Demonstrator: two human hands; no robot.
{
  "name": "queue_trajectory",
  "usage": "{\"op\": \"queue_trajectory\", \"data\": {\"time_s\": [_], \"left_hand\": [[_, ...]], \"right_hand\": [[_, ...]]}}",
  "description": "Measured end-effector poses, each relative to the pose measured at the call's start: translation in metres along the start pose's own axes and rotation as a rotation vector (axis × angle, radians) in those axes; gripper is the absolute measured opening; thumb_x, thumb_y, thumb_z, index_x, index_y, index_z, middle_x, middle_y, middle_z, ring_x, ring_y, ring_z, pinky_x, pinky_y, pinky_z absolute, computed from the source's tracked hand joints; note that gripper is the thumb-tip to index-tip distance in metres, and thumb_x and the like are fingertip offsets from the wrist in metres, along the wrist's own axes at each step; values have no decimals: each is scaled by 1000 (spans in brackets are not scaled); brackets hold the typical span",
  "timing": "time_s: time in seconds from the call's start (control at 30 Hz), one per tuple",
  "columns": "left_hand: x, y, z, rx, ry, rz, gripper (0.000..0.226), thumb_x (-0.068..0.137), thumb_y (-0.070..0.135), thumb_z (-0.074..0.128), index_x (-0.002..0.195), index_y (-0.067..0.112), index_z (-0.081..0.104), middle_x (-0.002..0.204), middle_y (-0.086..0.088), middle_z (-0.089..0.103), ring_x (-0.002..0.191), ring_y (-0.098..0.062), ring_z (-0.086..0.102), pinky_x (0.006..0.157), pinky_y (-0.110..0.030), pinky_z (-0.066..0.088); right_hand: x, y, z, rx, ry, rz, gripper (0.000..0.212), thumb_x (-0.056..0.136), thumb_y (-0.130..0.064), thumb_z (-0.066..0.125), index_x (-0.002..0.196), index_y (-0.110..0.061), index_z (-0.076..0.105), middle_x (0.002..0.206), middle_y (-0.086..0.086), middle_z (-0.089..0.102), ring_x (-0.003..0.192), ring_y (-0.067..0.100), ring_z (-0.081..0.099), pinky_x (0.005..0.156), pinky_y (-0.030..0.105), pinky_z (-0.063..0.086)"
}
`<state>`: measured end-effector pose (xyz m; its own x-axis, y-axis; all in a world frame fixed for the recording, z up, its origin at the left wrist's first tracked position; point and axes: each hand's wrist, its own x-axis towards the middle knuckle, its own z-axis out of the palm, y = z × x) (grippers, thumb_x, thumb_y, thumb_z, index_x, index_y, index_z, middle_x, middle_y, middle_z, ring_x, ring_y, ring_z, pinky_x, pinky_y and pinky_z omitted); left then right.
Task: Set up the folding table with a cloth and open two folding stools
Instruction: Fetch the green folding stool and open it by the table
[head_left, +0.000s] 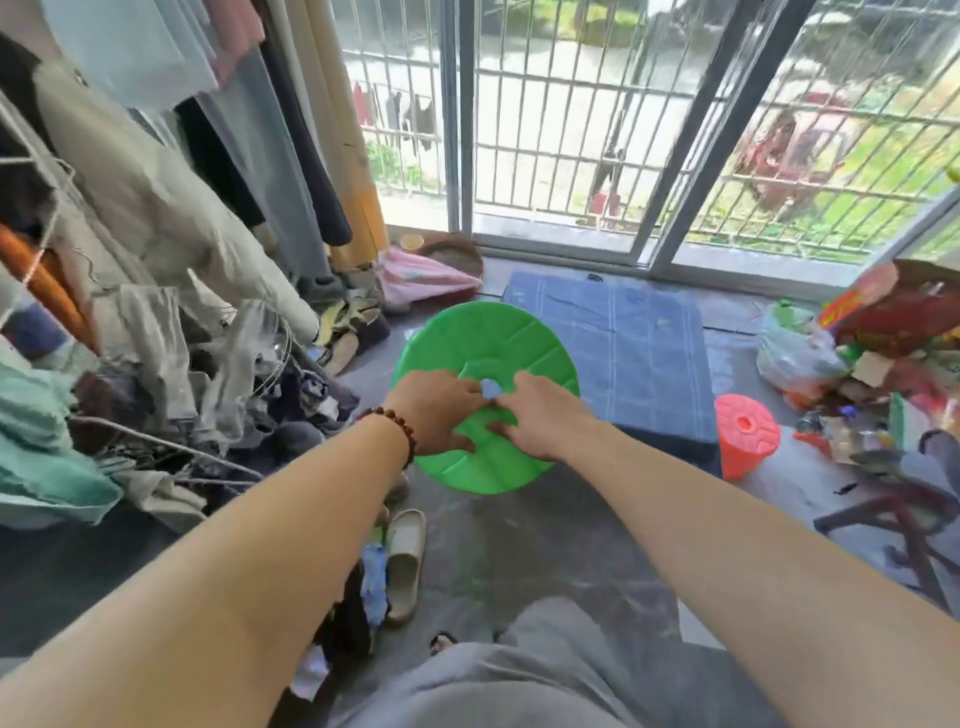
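Green folding stool (485, 353) is held collapsed flat at frame centre, left grip (441, 410) and right grip (540, 415) both pinching its middle hub. Likely light, stiff, slick plastic; hold hub and rim firmly to pull it open, as the orange stool (745, 431) at right stands

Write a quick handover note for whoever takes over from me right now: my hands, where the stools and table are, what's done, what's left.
Left hand: grips the green stool near its centre hole.
Right hand: grips the same stool, right beside the left hand.
Things: the green stool is held above the floor and looks flat, not yet pulled open. The red stool stands on the floor just right of the cloth-covered table.
Done: table covered; red stool looks open.
Left: open the green stool and set it down by the table.
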<state>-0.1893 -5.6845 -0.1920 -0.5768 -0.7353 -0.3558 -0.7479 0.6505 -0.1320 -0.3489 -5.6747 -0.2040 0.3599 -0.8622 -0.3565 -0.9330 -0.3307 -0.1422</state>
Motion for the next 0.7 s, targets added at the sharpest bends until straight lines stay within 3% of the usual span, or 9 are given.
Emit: {"op": "queue_trajectory", "data": {"time_s": [0.23, 0.7], "left_hand": [[83, -68, -6, -52, -10, -18, 60, 85, 55, 56, 136, 25, 42, 136, 7, 47, 118, -22, 51, 83, -39, 49], [261, -212, -24, -180, -115, -222, 56, 85, 49, 59, 134, 25, 43, 133, 8, 49, 114, -21, 53, 86, -38, 51]], "right_hand": [[105, 40, -28, -7, -33, -22, 48, 93, -49, 46, 135, -26, 46, 124, 14, 44, 116, 34, 47, 93, 43, 44], [353, 127, -85, 35, -119, -191, 46, 90, -48, 50, 132, -31, 45, 123, 17, 50, 112, 36, 52, 93, 44, 46]]}}
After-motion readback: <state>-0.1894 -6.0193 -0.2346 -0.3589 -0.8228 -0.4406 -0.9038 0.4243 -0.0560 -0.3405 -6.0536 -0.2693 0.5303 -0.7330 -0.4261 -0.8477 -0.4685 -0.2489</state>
